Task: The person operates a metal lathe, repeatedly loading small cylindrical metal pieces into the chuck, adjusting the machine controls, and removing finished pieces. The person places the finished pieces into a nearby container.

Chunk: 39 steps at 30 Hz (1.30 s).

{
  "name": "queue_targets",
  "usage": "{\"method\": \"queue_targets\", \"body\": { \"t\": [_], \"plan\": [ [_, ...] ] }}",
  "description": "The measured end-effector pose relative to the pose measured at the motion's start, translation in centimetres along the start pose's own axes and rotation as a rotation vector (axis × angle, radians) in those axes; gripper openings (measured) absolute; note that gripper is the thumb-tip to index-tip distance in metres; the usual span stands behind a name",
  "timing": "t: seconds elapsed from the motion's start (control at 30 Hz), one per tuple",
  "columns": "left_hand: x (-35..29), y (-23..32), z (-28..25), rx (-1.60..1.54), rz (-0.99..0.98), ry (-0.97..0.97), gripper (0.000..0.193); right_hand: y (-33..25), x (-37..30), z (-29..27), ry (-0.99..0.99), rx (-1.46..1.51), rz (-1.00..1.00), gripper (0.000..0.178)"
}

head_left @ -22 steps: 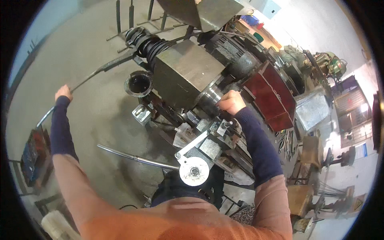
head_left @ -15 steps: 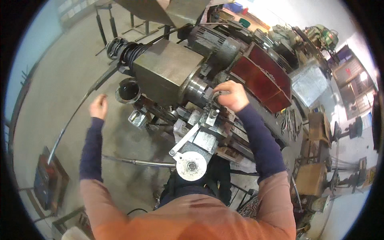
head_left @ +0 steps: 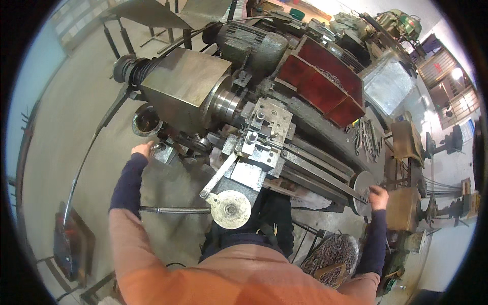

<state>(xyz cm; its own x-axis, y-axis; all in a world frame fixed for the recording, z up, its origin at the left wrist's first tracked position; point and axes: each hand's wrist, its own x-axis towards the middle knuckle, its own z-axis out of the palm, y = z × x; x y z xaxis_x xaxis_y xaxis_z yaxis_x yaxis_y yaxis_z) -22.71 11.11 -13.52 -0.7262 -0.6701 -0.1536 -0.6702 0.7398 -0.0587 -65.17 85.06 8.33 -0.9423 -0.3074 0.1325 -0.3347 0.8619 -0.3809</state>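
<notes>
A small metal lathe lies in front of me, with a boxy headstock (head_left: 185, 81) and a shiny round chuck (head_left: 227, 105). My right hand (head_left: 377, 197) is closed at the rim of a round handwheel (head_left: 362, 187) at the right end of the lathe bed. My left hand (head_left: 143, 148) is curled beside a small metal tray (head_left: 165, 154) below the headstock; what its fingers hold, if anything, is hidden. Between my arms sit the tool post (head_left: 259, 134), a flat lever (head_left: 219, 176) and a pale round dial wheel (head_left: 230, 209).
Behind the bed stands a red open box (head_left: 323, 81) with metal bits inside. Several hand tools (head_left: 367, 138) lie to its right. A tray of small metal pieces (head_left: 333, 259) is by my right elbow. A long bar (head_left: 84, 162) slants down at the left. An electric motor (head_left: 251, 48) sits behind the headstock.
My right hand has moved from beside the chuck to the handwheel at the right. My left hand has come down and right, to the small tray. The view has shifted slightly.
</notes>
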Motion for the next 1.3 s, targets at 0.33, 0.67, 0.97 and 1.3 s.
{"method": "queue_targets", "body": {
  "t": [0.33, 0.67, 0.97, 1.3],
  "plan": [
    [-20.8, -4.9, -2.7, -1.05, -0.388, 0.202, 0.036, 25.6, -7.7, -0.8, -0.251, -0.675, 0.611, 0.037],
    [-23.9, -5.2, 4.7, -1.22, -0.789, 0.532, 0.024, 20.0, -16.1, 2.7, -0.093, -0.643, 0.841, 0.032],
    [-19.7, -2.9, 1.0, -1.505, -0.926, 0.555, 0.024, 13.6, -20.3, 4.4, 0.01, -0.396, 0.9, 0.033],
    [-17.2, -3.4, 2.3, -1.512, -0.806, 0.567, 0.028, 13.5, -21.0, 4.6, 0.057, -0.361, 0.901, 0.039]
  ]
}}
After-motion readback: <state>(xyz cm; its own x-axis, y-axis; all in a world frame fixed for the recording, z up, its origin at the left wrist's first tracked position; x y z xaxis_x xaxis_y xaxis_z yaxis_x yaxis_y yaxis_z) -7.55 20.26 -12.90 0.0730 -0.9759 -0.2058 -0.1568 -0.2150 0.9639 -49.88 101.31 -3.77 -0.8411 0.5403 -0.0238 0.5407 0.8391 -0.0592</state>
